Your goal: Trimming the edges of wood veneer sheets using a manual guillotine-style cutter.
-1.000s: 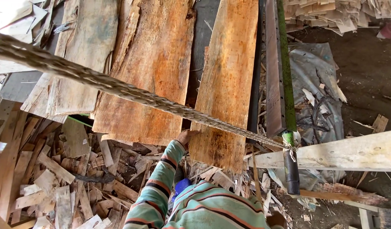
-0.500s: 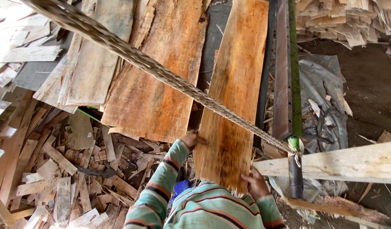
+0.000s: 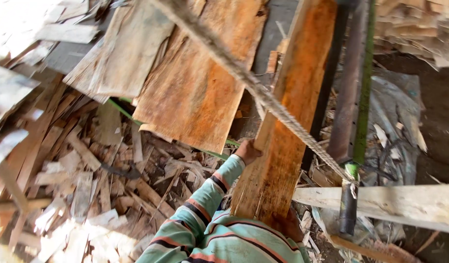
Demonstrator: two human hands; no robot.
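Note:
A long orange-brown wooden plank [image 3: 295, 112] runs from the top of the view down toward me. My left hand [image 3: 247, 152], in a striped sleeve, grips the plank's left edge about two thirds of the way down. My right hand [image 3: 288, 225] holds the plank's lower end from beneath and is partly hidden by the wood and my sleeve. A thick twisted rope [image 3: 244, 78] crosses diagonally in front of the plank, from the upper left down to a green pole [image 3: 364, 92].
Wider rough boards [image 3: 200, 92] lean to the left of the plank. Scrap wood and offcuts [image 3: 83, 185] cover the ground at the left. A pale beam [image 3: 395, 204] lies across the lower right, with a rusty post [image 3: 346, 97] and grey sheeting [image 3: 400, 122] behind it.
My right hand has come onto the plank's lower end. The plank has swung more upright and closer to me, and the view has shifted so the rope runs steeper.

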